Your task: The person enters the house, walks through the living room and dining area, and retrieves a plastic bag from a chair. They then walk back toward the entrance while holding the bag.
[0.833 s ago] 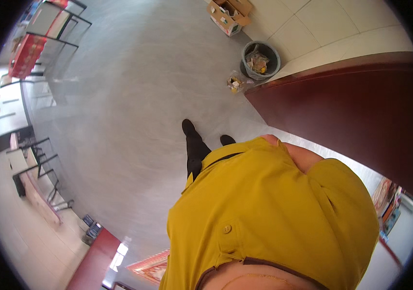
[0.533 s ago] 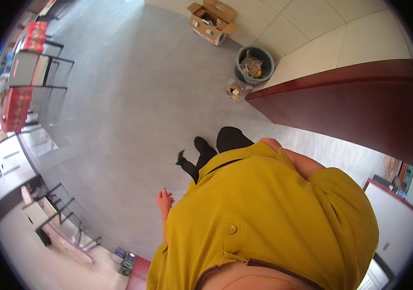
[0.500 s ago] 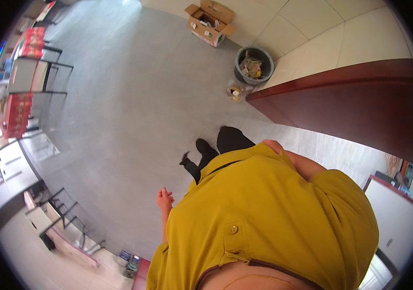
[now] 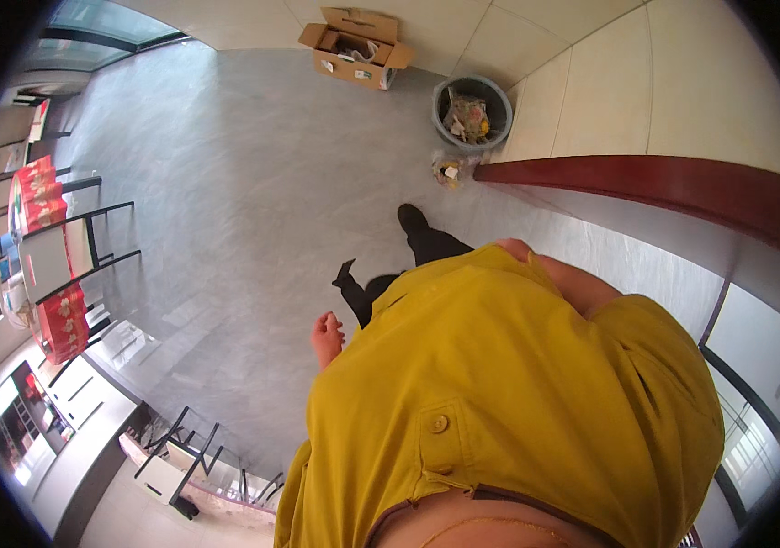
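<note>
Yellow shirt [image 4: 518, 384], worn by the person, filled the lower middle of the view; one button at the chest, brown edging at the neck. Left hand [image 4: 327, 340]: hung beside the shirt above the grey floor [image 4: 225, 183], fingers loosely bent and free. Right hand [image 4: 516, 248]: lay against the shirt's lower edge, partly covered by the cloth; could not tell whether it gripped the fabric. Black trousers [image 4: 438, 245] showed beyond the hem, one black shoe [image 4: 411, 217] set forward. Grey bin [image 4: 497, 108] stood near the tiled wall [image 4: 604, 82], rubbish inside; clear plastic bag [image 4: 447, 171] on the floor just beside it. Cardboard box [image 4: 350, 69], flaps spread, stood farther left. Dark red panel [image 4: 646, 183] ran from near the bin toward the right rim. Far left: white-backed chair [image 4: 45, 260] beside red flowered cloth [image 4: 67, 324].
</note>
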`<state>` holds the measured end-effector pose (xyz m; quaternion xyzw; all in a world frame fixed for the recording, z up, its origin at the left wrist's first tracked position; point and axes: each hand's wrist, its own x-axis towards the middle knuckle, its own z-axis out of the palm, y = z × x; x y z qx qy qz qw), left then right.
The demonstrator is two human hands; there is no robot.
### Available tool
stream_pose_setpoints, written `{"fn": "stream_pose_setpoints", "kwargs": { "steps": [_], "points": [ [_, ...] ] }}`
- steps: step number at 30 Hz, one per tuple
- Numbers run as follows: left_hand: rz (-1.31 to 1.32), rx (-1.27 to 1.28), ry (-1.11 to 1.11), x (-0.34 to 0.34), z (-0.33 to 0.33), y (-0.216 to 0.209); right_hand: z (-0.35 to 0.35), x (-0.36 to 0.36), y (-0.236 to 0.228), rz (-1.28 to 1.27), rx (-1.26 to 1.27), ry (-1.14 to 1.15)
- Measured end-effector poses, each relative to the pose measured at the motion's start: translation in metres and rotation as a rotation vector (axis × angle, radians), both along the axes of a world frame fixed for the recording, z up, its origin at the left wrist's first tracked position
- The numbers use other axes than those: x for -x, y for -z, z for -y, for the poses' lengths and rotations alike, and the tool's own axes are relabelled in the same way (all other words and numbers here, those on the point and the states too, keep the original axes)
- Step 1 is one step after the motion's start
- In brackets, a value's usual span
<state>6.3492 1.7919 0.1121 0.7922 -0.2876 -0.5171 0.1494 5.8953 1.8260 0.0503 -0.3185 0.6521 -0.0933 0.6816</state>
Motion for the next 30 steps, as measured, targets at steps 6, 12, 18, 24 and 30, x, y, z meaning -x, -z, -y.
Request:
{"fn": "stream_pose_setpoints", "kwargs": {
  "steps": [6, 12, 18, 24, 30],
  "points": [
    [-0.028, -0.043, -0.018, -0.016, 0.026, 0.016, 0.031, -0.008, -0.012, -0.041, -0.013, -0.013],
    [-0.017, -0.02, -0.038, -0.065, 0.046, 0.043, 0.066, -0.028, -0.01, -0.089, -0.021, -0.028],
    [-0.046, -0.077, -0.073, -0.135, 0.069, 0.073, 0.12, -0.079, -0.01, -0.169, -0.001, -0.101],
    [0.025, -0.011, -0.069, -0.232, 0.142, 0.073, 0.216, -0.17, -0.02, -0.3, 0.097, -0.203],
    [0.15, 0.028, -0.012, -0.284, 0.276, 0.013, 0.306, -0.224, -0.027, -0.446, 0.163, -0.266]
  ]
}}
